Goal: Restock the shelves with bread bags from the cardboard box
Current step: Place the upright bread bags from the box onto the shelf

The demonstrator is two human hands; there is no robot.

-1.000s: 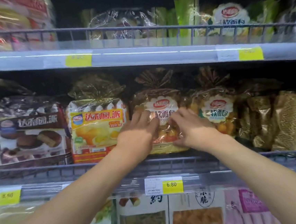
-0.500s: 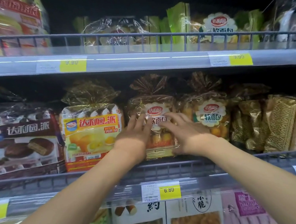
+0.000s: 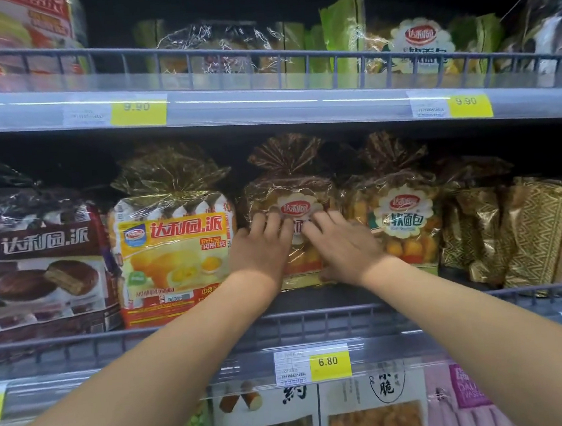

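Middle shelf: a grey metal shelf with a low wire rail (image 3: 79, 342) along its front; I reach over the rail with both arms.
Upper shelf: a second grey metal shelf (image 3: 262, 101) just above, holding clear and green packets behind its own rail, with yellow price labels on its edge.
Far-left pack: a wide brown plastic pack of chocolate pies (image 3: 37, 263), upright at the left of the middle shelf.
Next pack: a yellow and orange plastic pack of egg-yolk pies (image 3: 174, 257), just beside the brown one and close by my left hand.
Right end: gold-patterned foil bags (image 3: 532, 230), leaning together (their print is too blurred to read).
Bread bag: the clear plastic bread bag with a gathered brown top and a round red-and-white label (image 3: 289, 184) stands upright on the middle shelf, between the yellow pack and a matching clear bread bag (image 3: 403, 214).
Left hand: my left hand (image 3: 262, 249) lies open, fingers straight and flat against the bag's front, partly over its label.
Right hand: my right hand (image 3: 341, 244) is open too, fingers spread on the same face; the hands are almost touching.
Price label: a small yellow and white tag reading 6.80 (image 3: 328, 361), on the shelf edge below my wrists.
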